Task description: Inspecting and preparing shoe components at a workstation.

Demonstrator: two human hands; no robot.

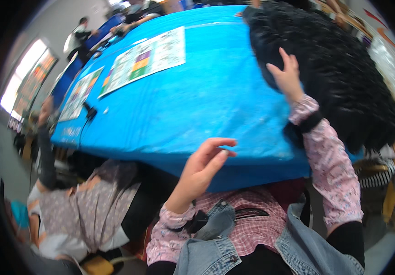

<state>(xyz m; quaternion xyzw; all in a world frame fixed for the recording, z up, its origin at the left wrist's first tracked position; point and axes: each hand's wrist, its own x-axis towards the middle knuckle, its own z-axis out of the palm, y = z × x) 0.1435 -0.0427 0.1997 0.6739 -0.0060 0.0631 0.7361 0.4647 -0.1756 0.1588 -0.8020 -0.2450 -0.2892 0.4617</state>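
Note:
My left hand (201, 168) is raised at the near edge of the blue-covered table (193, 105). Its fingers are bent and apart from the thumb, and nothing shows between them. Farther off to the right, my right hand (289, 78) has its fingers spread, with nothing in it. That hand is over the left side of a large black heap (328, 68) of glossy, crinkled material; whether it touches the heap I cannot tell. Pink patterned sleeves cover both my forearms.
Two printed sheets (160, 52) with coloured blocks lie on the table's left half, beside a small black object (89, 111) with a cord. A person in a patterned apron (85, 206) sits close on my left. Clear plastic (385, 64) stands beyond the heap. Others work at the far end.

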